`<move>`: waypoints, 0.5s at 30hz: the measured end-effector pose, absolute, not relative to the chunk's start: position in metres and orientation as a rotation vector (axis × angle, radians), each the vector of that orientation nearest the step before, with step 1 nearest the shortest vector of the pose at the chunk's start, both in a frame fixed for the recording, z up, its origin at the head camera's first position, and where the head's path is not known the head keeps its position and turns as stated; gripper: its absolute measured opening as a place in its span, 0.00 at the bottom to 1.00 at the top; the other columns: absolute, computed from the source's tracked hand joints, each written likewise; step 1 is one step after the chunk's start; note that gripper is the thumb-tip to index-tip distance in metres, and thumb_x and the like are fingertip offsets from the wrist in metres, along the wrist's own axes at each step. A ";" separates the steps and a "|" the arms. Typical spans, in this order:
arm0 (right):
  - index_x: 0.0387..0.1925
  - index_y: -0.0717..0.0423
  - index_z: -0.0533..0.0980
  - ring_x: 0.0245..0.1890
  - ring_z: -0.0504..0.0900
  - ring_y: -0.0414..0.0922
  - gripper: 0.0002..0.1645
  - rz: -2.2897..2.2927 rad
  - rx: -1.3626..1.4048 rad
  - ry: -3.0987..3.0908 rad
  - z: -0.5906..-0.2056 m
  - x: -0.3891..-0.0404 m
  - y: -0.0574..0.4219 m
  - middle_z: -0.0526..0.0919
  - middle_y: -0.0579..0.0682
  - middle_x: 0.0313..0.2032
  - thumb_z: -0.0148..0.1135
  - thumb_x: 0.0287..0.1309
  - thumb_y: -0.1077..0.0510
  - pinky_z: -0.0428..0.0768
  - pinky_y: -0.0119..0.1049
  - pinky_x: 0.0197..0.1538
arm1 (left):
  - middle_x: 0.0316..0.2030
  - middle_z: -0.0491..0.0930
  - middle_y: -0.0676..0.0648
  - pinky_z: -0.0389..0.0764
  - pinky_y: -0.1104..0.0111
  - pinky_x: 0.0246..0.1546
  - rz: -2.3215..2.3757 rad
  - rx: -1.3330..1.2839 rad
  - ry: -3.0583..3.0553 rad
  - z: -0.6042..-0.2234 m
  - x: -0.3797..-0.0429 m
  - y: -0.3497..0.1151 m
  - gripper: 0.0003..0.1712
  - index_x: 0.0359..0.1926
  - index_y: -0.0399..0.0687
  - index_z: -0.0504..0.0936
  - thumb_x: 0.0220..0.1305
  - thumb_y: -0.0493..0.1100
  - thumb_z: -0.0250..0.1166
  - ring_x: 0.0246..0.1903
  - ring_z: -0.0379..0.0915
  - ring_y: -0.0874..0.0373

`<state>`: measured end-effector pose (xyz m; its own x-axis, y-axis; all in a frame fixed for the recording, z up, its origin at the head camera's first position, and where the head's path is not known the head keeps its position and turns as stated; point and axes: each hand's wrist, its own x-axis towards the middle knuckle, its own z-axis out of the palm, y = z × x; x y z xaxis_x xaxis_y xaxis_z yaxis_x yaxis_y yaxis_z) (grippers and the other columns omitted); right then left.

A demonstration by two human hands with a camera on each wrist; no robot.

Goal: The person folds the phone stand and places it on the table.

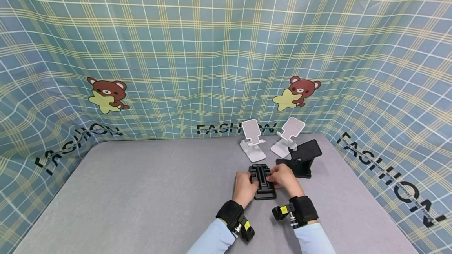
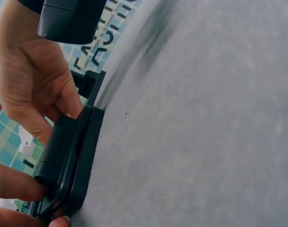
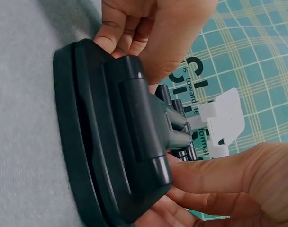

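A black phone stand (image 1: 262, 181), folded flat, lies on the grey table with a hand at each side. My left hand (image 1: 244, 187) grips its left edge, thumb on top and fingers along the side. Opposite, my right hand (image 1: 284, 177) holds the right edge, also with its thumb over the top. Seen close in the right wrist view, the folded stand (image 3: 130, 137) shows a hinge barrel and a thick base plate. The left wrist view catches the same stand (image 2: 70, 161) edge-on, with its base close to the tabletop.
Just right of my right hand stands an unfolded black phone stand (image 1: 304, 156). Behind are two unfolded white phone stands, one on the left (image 1: 252, 144) and one on the right (image 1: 287, 140). A plaid curtain (image 1: 212, 69) hangs along the back and sides of the grey table (image 1: 141, 199).
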<state>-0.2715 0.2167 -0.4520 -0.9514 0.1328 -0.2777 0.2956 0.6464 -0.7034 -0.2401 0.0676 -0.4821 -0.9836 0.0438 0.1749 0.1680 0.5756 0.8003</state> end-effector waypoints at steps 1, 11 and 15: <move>0.38 0.71 0.76 0.28 0.82 0.46 0.12 -1.182 0.356 2.667 -0.452 -0.272 0.216 0.80 0.62 0.37 0.67 0.50 0.69 0.84 0.39 0.31 | 0.33 0.69 0.41 0.72 0.63 0.31 -1.365 -0.178 -2.671 -0.482 -0.240 0.068 0.05 0.28 0.34 0.79 0.55 0.34 0.66 0.31 0.68 0.53; 0.38 0.71 0.78 0.24 0.82 0.46 0.14 -1.121 0.340 2.738 -0.450 -0.270 0.211 0.81 0.62 0.35 0.68 0.47 0.70 0.84 0.37 0.28 | 0.39 0.72 0.37 0.77 0.58 0.43 -1.351 -0.115 -2.732 -0.479 -0.240 0.068 0.16 0.43 0.27 0.81 0.56 0.36 0.67 0.40 0.74 0.47; 0.38 0.71 0.79 0.23 0.81 0.46 0.13 -1.077 0.327 2.776 -0.451 -0.270 0.209 0.82 0.62 0.33 0.68 0.48 0.70 0.83 0.36 0.27 | 0.38 0.72 0.38 0.77 0.59 0.41 -1.347 -0.108 -2.741 -0.478 -0.240 0.067 0.14 0.41 0.28 0.82 0.56 0.36 0.68 0.38 0.74 0.49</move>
<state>-0.2696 0.2091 -0.4509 -0.9656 0.1485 -0.2132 0.2535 0.7190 -0.6471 -0.2397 0.0675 -0.4783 -0.9939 0.0256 0.1077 0.1009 0.6099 0.7861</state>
